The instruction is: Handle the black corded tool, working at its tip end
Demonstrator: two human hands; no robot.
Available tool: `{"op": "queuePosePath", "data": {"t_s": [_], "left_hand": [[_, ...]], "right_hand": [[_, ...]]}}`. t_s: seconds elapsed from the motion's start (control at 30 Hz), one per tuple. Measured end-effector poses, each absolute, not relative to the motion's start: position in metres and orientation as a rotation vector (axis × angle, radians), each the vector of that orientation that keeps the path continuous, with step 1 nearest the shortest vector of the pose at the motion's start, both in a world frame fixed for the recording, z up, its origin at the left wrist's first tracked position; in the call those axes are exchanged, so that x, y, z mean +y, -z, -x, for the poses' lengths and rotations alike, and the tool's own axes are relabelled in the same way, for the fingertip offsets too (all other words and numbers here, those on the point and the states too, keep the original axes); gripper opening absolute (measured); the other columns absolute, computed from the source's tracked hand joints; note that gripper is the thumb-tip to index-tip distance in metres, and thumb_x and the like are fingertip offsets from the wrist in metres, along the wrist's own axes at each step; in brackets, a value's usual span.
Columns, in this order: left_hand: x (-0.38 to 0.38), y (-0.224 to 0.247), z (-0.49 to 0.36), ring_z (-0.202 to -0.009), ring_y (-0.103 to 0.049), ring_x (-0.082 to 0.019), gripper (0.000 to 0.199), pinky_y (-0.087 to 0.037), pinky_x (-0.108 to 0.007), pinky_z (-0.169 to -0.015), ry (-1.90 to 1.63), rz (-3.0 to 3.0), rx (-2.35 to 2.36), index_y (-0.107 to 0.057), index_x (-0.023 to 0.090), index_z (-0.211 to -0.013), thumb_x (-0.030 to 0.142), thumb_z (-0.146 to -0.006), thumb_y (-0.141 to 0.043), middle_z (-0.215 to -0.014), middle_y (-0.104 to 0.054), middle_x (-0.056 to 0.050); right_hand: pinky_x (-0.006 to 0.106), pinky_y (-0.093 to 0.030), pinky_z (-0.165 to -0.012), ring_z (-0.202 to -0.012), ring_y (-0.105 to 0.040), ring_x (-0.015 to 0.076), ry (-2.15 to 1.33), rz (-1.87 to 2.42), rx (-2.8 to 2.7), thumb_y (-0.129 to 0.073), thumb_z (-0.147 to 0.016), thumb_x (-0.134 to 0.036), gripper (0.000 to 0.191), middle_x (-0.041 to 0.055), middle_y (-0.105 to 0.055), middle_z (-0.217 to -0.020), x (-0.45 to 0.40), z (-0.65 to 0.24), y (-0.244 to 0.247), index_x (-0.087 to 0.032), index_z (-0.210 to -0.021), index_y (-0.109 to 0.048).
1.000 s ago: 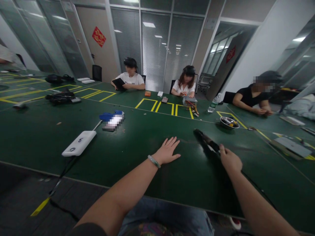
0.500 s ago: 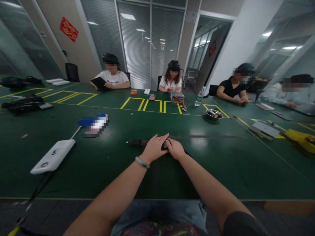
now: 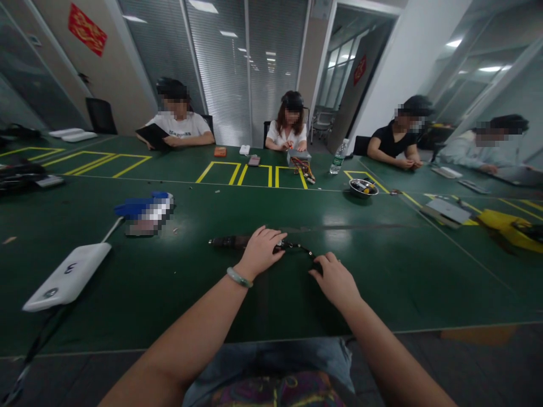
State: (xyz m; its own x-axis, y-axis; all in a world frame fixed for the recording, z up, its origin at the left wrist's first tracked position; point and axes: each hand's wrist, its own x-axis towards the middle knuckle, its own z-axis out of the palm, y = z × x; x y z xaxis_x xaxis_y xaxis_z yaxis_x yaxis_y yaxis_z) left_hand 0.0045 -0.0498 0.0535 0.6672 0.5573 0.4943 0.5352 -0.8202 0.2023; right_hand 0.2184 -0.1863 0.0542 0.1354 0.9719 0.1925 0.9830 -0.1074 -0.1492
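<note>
1. We log the left hand [image 3: 261, 252], palm down and half open, resting on a dark rod [image 3: 229, 242] that lies on the green table [image 3: 394, 282]
2. We log the right hand [image 3: 335, 281], fingers curled, by the end of a thin cord [image 3: 299, 246]; whether it grips, we cannot tell
3. We flag a risk: a sharp tug could snag the cord or roll the rod
</note>
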Motion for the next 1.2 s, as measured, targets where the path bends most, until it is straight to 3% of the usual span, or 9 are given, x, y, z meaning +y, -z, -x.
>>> {"op": "queuePosePath", "data": {"t_s": [0.17, 0.4, 0.6, 0.87, 1.2], "left_hand": [[-0.057, -0.058, -0.006, -0.114, -0.056, -0.023, 0.042, -0.03, -0.048, -0.113, -0.875, -2.832, 0.888, -0.059, 0.02, -0.122, 0.039, -0.085, -0.065, -0.121, -0.063, -0.008], [-0.069, -0.057, -0.015, -0.109, -0.057, -0.021, 0.02, -0.033, -0.044, -0.11, -0.773, -2.921, 0.786, -0.062, 0.022, -0.105, 0.028, -0.086, -0.062, -0.11, -0.065, -0.004], [-0.073, -0.051, -0.02, -0.107, -0.058, -0.02, 0.015, -0.036, -0.041, -0.106, -0.772, -2.939, 0.756, -0.062, 0.023, -0.102, 0.02, -0.088, -0.058, -0.11, -0.064, -0.004], [-0.073, -0.052, -0.019, -0.095, -0.06, -0.019, 0.012, -0.046, -0.034, -0.086, -0.716, -2.86, 0.819, -0.061, 0.022, -0.1, 0.022, -0.089, -0.058, -0.101, -0.065, -0.003], [-0.073, -0.052, -0.019, -0.095, -0.06, -0.019, 0.012, -0.046, -0.035, -0.086, -0.684, -2.856, 0.824, -0.061, 0.023, -0.101, 0.024, -0.09, -0.057, -0.101, -0.064, -0.002]], "right_hand": [[0.033, -0.041, -0.085, -0.096, -0.059, 0.0234, -0.001, 2.225, -1.875, -0.057, -0.09, -0.019, 0.024, 0.0072, -0.063, -0.105, -0.183, -0.218, -0.052, -0.02, -0.114, -0.057], [0.03, -0.042, -0.08, -0.094, -0.062, 0.0217, -0.293, 2.341, -1.753, -0.059, -0.089, -0.022, 0.024, 0.0084, -0.067, -0.101, -0.159, -0.207, -0.055, -0.017, -0.112, -0.063], [0.029, -0.041, -0.077, -0.088, -0.061, 0.0197, -0.251, 2.302, -1.783, -0.06, -0.089, -0.025, 0.013, 0.0056, -0.067, -0.097, -0.149, -0.203, -0.059, -0.022, -0.095, -0.071], [0.027, -0.042, -0.08, -0.09, -0.059, 0.0169, -0.097, 2.037, -1.924, -0.061, -0.088, -0.021, 0.008, 0.0011, -0.066, -0.097, -0.136, -0.204, -0.057, -0.023, -0.091, -0.068], [0.026, -0.043, -0.081, -0.089, -0.058, 0.0163, -0.076, 1.983, -1.998, -0.054, -0.091, -0.022, 0.012, 0.0031, -0.063, -0.102, -0.149, -0.194, -0.045, -0.023, -0.095, -0.066]]}}
